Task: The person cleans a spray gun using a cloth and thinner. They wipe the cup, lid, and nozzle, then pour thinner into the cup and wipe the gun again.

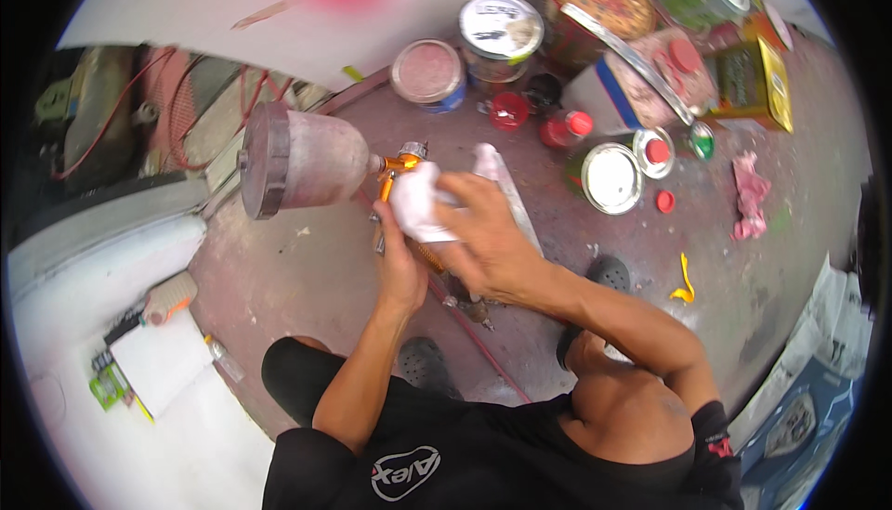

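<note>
My left hand [401,264] is wrapped round the handle of a spray gun with a gold-coloured body [400,163]. The gun is tipped so that its large, paint-stained cup [321,159] points to the left. In my right hand [488,236], slightly blurred, is a crumpled white cloth [416,203] pressed against the gun near its head. Cloth and fingers hide much of the gun's body. A red hose [478,347] runs along the floor below the gun.
Paint tins, including a white-lidded one [502,25] and a pink-lidded one [427,71], crowd the far side. A red-capped bottle [565,127] stands near an open-looking tin [611,178]. A pink rag [750,196] lies at right; white paper [160,361] lies at left.
</note>
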`<act>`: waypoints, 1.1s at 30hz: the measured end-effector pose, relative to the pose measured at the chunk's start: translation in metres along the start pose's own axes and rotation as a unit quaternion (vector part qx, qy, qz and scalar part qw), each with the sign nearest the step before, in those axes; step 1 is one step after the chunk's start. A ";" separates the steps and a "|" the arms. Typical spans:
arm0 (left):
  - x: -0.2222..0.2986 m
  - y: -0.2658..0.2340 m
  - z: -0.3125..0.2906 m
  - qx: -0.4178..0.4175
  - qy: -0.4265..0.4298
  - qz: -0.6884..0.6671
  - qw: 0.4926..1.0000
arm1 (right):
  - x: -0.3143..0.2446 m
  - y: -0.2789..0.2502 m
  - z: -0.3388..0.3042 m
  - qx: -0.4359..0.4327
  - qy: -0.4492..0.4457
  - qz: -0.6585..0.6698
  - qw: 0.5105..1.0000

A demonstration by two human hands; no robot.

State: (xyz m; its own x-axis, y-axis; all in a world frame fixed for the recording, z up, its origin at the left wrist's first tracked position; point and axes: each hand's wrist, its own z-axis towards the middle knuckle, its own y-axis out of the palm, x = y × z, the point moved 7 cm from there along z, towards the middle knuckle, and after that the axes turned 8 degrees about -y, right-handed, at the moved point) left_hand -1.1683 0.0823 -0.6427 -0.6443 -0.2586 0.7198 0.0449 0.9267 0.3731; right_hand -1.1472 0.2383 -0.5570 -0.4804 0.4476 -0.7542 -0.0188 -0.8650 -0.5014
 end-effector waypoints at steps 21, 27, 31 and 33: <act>-0.006 0.021 -0.027 -0.053 -0.092 0.014 0.994 | 0.090 -0.070 -0.036 0.266 0.270 0.128 0.917; 0.005 0.021 -0.017 -0.050 -0.076 -0.011 0.996 | 0.056 -0.114 -0.053 0.267 0.169 -0.036 0.948; 0.012 0.019 -0.017 -0.027 -0.056 -0.004 0.998 | 0.079 -0.140 -0.102 0.341 0.331 0.080 0.876; 0.009 0.012 -0.012 0.010 -0.041 0.029 0.999 | 0.093 -0.144 -0.123 0.392 0.376 0.120 0.831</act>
State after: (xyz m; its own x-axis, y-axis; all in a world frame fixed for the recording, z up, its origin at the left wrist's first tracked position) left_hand -1.1638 0.0877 -0.6246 -0.7010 -0.1811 0.6898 0.0695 0.9453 0.3188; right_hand -1.0816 0.4329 -0.6070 0.1252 0.0009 -0.9921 -0.7087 -0.6997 -0.0901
